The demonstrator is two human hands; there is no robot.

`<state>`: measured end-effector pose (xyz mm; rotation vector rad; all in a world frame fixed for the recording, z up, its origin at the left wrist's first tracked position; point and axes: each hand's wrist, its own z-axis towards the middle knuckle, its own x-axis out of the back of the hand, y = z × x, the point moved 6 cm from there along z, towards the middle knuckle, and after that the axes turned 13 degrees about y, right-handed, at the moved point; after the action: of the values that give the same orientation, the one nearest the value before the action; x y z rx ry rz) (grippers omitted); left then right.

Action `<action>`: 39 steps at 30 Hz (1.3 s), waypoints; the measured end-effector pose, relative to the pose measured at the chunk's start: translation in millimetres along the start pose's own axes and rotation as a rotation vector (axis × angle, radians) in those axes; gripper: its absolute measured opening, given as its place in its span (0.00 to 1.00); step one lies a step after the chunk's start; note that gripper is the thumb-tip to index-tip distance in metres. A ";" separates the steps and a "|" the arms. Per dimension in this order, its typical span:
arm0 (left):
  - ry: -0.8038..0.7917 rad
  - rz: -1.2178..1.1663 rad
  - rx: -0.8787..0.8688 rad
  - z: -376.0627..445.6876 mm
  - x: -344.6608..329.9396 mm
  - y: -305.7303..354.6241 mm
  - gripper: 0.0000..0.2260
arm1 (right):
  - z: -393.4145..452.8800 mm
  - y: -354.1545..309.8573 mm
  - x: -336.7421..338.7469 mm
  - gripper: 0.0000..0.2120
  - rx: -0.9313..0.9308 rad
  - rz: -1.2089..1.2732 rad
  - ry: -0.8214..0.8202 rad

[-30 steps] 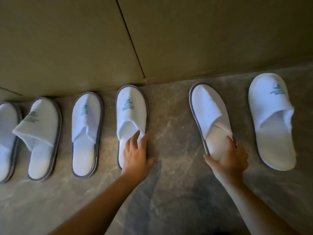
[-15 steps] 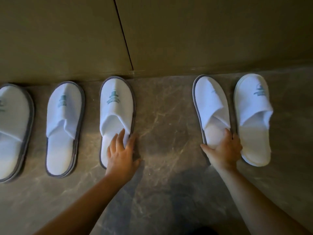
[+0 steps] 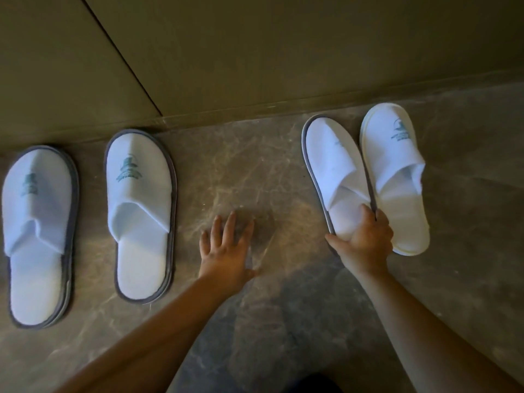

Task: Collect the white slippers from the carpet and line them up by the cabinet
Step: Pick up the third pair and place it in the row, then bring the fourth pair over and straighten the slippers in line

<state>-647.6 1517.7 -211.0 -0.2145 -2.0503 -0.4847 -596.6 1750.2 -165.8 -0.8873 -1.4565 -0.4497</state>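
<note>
From your head camera: four white slippers lie toes toward the cabinet (image 3: pixel 255 46) on the marbled floor (image 3: pixel 255 321). At nine o'clock sit two grey-rimmed ones, the far-left slipper (image 3: pixel 38 222) and its neighbour (image 3: pixel 140 208), both with teal logos. At two o'clock your right hand (image 3: pixel 365 242) clamps the heel of the grey-rimmed slipper (image 3: pixel 334 171), thumb on one edge and fingers over the other, pressed against the all-white slipper (image 3: pixel 397 171) beside it. Your left hand (image 3: pixel 226 251) is off the slipper it touched half a second ago, fingers spread and released over bare floor at centre. The right-hand pair sat slightly apart then; now they touch.
</note>
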 end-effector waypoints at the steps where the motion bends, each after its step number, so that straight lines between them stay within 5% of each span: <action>1: -0.002 0.002 -0.001 -0.4 0.4 0.0 0.43 | 3.2 1.1 0.6 0.40 0.001 -0.001 -0.005; 8: 0.006 0.019 0.000 -0.6 7.9 2.6 0.41 | 9.5 -2.4 -4.2 0.40 -0.006 -0.002 -0.040; 17: -0.084 -0.160 0.054 -26.4 72.1 9.3 0.25 | -19.5 -29.3 45.4 0.16 0.019 0.225 -0.091; 24: -0.019 -0.484 0.200 -165.1 268.6 37.0 0.20 | -104.8 -120.3 238.5 0.08 0.061 0.440 -0.234; 32: 0.244 -0.541 0.357 -353.6 531.7 29.0 0.18 | -210.5 -275.9 485.8 0.05 0.263 0.601 -0.505; 39: 0.457 -0.704 0.698 -501.1 606.7 13.8 0.16 | -300.4 -332.0 584.0 0.05 0.530 0.577 -0.689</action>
<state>-552.2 1289.9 536.2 0.9718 -1.6723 -0.1727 -582.4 1463.4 511.7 -1.0096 -1.7085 0.7118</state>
